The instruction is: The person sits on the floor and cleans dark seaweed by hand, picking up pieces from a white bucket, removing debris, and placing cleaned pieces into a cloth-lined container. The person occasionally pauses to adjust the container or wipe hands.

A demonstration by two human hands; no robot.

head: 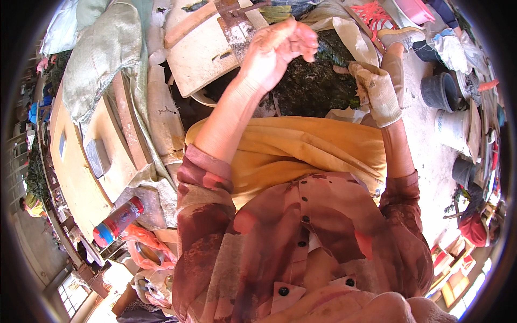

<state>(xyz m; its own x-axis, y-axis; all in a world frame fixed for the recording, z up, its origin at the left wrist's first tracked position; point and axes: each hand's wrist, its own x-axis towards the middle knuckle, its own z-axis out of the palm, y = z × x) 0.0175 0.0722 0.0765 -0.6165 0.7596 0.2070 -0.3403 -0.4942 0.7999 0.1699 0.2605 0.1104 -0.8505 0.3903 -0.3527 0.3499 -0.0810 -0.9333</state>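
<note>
My left hand (282,50) is bare and raised over the near side of a dark, wet-looking heap (315,87). Its fingers curl loosely, somewhat blurred, and I see nothing held in them. Just left of it, a rusty metal fitting (236,28) lies on a pale board (202,60). A worn, soiled fabric glove covers my right hand (375,93), which is bent at the heap's right edge. Whether it grips anything is hidden by the glove. Greenish strands (333,54) show on the heap between the hands. An ochre cloth (291,141) covers my lap.
To the left, a woven sack (105,60) drapes over wooden panels (93,161). A red and blue bottle (119,221) lies near an orange plastic bag (149,250). Black buckets (439,92) line the right side. Another person's shoe (400,37) is beyond my right hand, near a pink basin (414,10).
</note>
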